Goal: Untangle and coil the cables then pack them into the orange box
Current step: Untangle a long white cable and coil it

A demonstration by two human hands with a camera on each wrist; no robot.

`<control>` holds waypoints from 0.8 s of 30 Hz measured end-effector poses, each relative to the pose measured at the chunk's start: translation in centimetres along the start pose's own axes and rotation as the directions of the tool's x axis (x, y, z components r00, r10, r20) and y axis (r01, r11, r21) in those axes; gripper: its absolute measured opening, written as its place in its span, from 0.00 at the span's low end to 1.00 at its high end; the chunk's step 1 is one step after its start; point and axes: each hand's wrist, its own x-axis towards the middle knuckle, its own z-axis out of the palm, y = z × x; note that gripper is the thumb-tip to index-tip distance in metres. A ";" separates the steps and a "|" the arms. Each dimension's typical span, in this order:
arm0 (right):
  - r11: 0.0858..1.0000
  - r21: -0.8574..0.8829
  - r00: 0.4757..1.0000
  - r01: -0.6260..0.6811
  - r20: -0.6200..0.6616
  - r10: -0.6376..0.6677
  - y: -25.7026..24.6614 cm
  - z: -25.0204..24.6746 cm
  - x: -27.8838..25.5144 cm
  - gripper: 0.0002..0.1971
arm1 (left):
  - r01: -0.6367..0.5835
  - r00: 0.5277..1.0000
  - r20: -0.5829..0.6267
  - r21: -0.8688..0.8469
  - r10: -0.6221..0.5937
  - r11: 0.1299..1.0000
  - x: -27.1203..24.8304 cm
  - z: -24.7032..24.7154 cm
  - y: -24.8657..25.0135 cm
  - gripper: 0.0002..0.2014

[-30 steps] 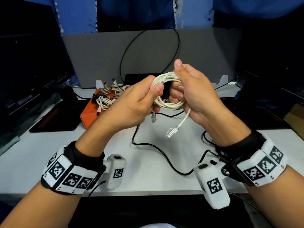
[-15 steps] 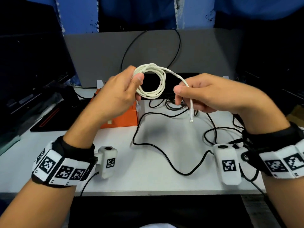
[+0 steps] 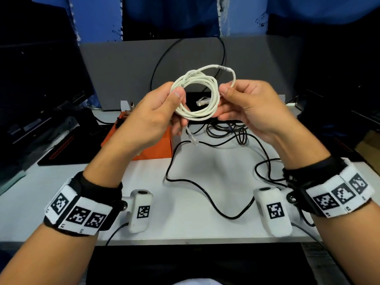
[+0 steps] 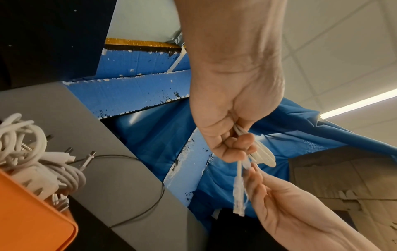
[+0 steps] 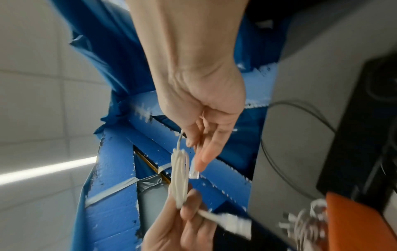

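Note:
A white network cable is wound into a small coil held up above the desk. My left hand pinches the coil's left side between thumb and fingers; one clear plug dangles below it. My right hand pinches the free end of the same cable at the coil's right side, and that end arches over the top with its plug poking into the coil's middle. The orange box sits on the desk behind my left hand, holding several coiled white cables.
A loose black cable snakes across the white desk, with a black tangle behind. A grey panel stands at the back. A dark monitor stands left, dark equipment right. A black pad lies left of the box.
The hands pulled apart from a close grip, and the coil rose. The right hand then carried the free end back up over the coil, its plug now inside the loop.

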 end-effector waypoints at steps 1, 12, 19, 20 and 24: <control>0.999 0.053 1.000 -0.006 -0.012 0.007 0.3 0.5 0.0 0.08 | 0.003 1.000 -0.001 -0.030 -0.003 1.000 0.0 0.2 -0.1 0.15; 0.822 0.481 0.950 -0.306 0.210 0.231 0.9 3.9 -1.0 0.27 | -0.034 0.967 -0.223 0.363 0.121 0.931 -0.1 0.7 0.8 0.17; 0.938 0.297 0.984 -0.180 0.057 0.171 0.8 4.9 -1.7 0.13 | -0.018 0.956 -0.252 0.465 0.152 0.885 -0.4 1.9 0.9 0.14; 0.942 0.281 0.982 -0.184 0.017 0.187 1.0 5.1 -1.6 0.10 | -0.034 0.961 -0.230 0.463 0.157 0.886 -0.5 2.2 1.0 0.13; 0.943 0.226 0.968 -0.244 0.003 0.249 1.3 4.7 -1.2 0.04 | -0.050 0.969 -0.196 0.449 0.153 0.892 -0.6 2.4 1.0 0.13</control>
